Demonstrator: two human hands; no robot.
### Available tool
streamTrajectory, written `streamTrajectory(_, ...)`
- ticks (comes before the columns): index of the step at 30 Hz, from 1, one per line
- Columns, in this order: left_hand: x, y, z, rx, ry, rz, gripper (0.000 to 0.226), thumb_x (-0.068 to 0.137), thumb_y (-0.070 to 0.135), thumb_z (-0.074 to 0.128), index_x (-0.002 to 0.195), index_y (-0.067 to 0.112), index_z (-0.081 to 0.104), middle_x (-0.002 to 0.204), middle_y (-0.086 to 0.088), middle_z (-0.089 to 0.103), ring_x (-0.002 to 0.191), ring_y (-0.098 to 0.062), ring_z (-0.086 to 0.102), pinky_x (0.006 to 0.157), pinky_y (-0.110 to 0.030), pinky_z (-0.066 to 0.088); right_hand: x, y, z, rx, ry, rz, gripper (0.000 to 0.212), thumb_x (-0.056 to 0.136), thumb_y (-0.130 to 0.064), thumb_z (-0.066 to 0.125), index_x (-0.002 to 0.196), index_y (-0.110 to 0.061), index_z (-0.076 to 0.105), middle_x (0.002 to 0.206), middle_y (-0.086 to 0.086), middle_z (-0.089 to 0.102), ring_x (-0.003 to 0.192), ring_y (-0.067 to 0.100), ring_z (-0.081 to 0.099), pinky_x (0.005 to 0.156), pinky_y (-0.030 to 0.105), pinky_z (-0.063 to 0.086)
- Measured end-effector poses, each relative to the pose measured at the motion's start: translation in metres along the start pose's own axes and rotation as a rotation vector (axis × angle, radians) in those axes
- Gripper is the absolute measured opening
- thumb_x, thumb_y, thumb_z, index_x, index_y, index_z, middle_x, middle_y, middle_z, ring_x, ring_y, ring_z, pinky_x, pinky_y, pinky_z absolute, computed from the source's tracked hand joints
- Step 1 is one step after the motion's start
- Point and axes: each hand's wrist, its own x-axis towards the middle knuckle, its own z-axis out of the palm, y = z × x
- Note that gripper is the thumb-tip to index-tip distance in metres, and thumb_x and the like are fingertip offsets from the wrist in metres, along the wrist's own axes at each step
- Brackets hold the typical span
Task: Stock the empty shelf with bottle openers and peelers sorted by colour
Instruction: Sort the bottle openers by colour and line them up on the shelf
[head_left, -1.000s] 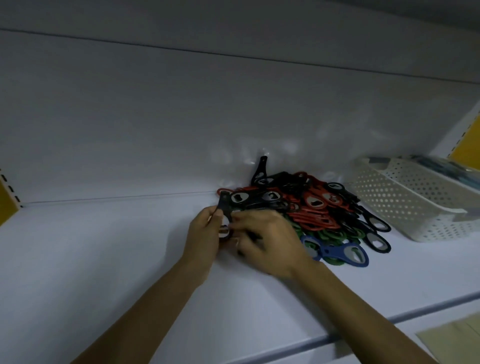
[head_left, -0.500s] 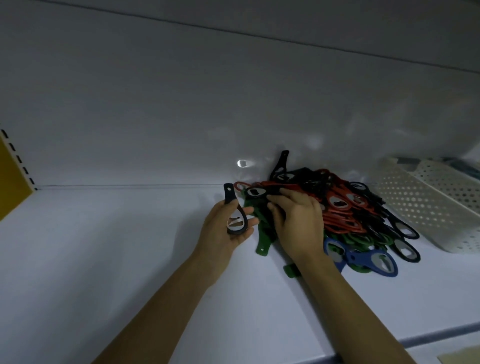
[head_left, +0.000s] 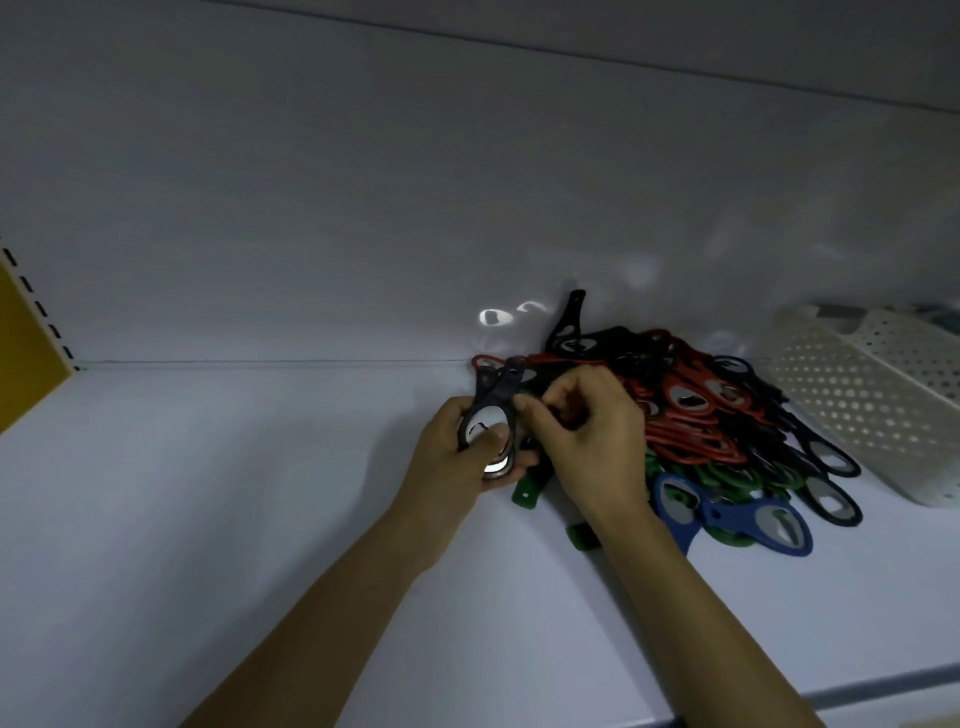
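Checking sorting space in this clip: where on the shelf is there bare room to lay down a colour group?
The white shelf surface is bare from the yellow side panel to the left hand. The front strip by the arms is also bare. It is crowded on the right, where the mixed pile of red, black, green and blue bottle openers reaches nearly to the white perforated basket.

White shelf (head_left: 208, 519), smooth and bare on the left, meeting a white back panel (head_left: 363, 208) along a thin seam. Dim, bluish light throughout — a few bright oval glints (head_left: 491, 316) thrown onto the panel low down. At far left, a yellow side panel (head_left: 21, 338) edged by a slotted white upright (head_left: 39, 309). Far right — a perforated white basket (head_left: 857, 400) resting on the shelf. Darker front lip (head_left: 883, 688) along the near edge.
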Motion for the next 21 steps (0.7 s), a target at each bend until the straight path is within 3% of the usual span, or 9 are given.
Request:
streamTrajectory(2, 0.0, 0.0, 0.0, -0.063, 0.019, -0.007, 0.025, 0.088, -0.006, 0.054, 0.103, 0.014, 0.055, 0.088, -0.002, 0.073, 0.079, -0.019, 0.071, 0.066, -0.023, 0.056, 0.003, 0.01, -0.006, -0.278, 0.03, -0.024, 0.012, 0.085, -0.028, 0.067, 0.091, -0.018, 0.062, 0.092, -0.003, 0.059, 0.083, 0.015, 0.055, 0.069, 0.029, 0.044)
streamTrajectory(4, 0.001, 0.001, -0.002, -0.158, 0.054, -0.025, 0.031, 0.085, -0.013, 0.054, 0.103, 0.013, 0.056, 0.09, -0.005, 0.073, 0.078, -0.02, 0.072, 0.065, -0.023, 0.056, 0.004, 0.02, -0.011, -0.579, -0.162, 0.01, 0.039, 0.087, -0.045, 0.06, 0.118, -0.021, 0.06, 0.115, -0.001, 0.06, 0.106, 0.021, 0.053, 0.088, 0.036, 0.039)
streamTrajectory(6, 0.002, 0.002, -0.003, -0.236, 0.071, -0.057, 0.036, 0.085, -0.017, 0.05, 0.102, 0.013, 0.059, 0.09, -0.005, 0.072, 0.076, -0.02, 0.072, 0.063, -0.023, 0.057, 0.005, 0.023, -0.013, -0.735, -0.303, 0.053, 0.053, 0.087, -0.056, 0.053, 0.131, -0.026, 0.053, 0.127, -0.003, 0.056, 0.118, 0.02, 0.048, 0.096, 0.035, 0.031)
streamTrajectory(9, 0.0, 0.004, -0.004, -0.251, 0.079, -0.088, 0.038, 0.087, -0.018, 0.046, 0.1, 0.015, 0.062, 0.091, -0.004, 0.072, 0.077, -0.018, 0.072, 0.065, -0.022, 0.057, 0.002, 0.017, -0.01, -0.716, -0.28, -0.029, 0.034, 0.09, -0.035, 0.054, 0.122, -0.027, 0.061, 0.119, -0.003, 0.062, 0.11, 0.021, 0.051, 0.09, 0.034, 0.03)
streamTrajectory(11, -0.002, 0.006, -0.003, -0.282, 0.095, -0.106, 0.033, 0.089, -0.014, 0.045, 0.1, 0.012, 0.062, 0.093, -0.008, 0.072, 0.08, -0.02, 0.071, 0.068, -0.024, 0.058, 0.0, 0.012, -0.008, -0.624, -0.199, -0.096, 0.028, 0.089, -0.019, 0.058, 0.114, -0.023, 0.069, 0.11, 0.002, 0.066, 0.102, 0.025, 0.055, 0.085, 0.035, 0.032)
streamTrajectory(15, -0.003, 0.011, 0.0, -0.379, 0.144, -0.14, 0.019, 0.093, 0.0, 0.047, 0.106, 0.005, 0.06, 0.106, -0.018, 0.065, 0.087, -0.025, 0.066, 0.075, -0.028, 0.058, -0.001, 0.008, -0.01, -0.337, 0.056, -0.176, 0.024, 0.086, -0.009, 0.068, 0.109, -0.011, 0.072, 0.09, 0.008, 0.064, 0.083, 0.024, 0.058, 0.071, 0.034, 0.047)
streamTrajectory(18, -0.003, 0.01, 0.0, -0.443, 0.188, -0.16, 0.021, 0.096, 0.012, 0.047, 0.11, 0.003, 0.059, 0.11, -0.02, 0.063, 0.092, -0.029, 0.064, 0.074, -0.031, 0.058, -0.001, -0.005, -0.007, 0.126, 0.096, -0.078, 0.017, 0.09, -0.011, 0.063, 0.104, -0.012, 0.071, 0.09, -0.002, 0.069, 0.081, 0.006, 0.062, 0.075, 0.016, 0.05)
streamTrajectory(21, 0.001, 0.011, -0.001, -0.511, 0.248, -0.206, 0.032, 0.098, 0.025, 0.043, 0.12, 0.005, 0.057, 0.112, -0.017, 0.065, 0.094, -0.027, 0.063, 0.073, -0.035, 0.055, 0.005, -0.018, -0.005, 0.568, -0.042, 0.123, 0.013, 0.094, -0.013, 0.056, 0.091, -0.019, 0.067, 0.076, -0.006, 0.069, 0.069, 0.005, 0.064, 0.061, 0.019, 0.051)
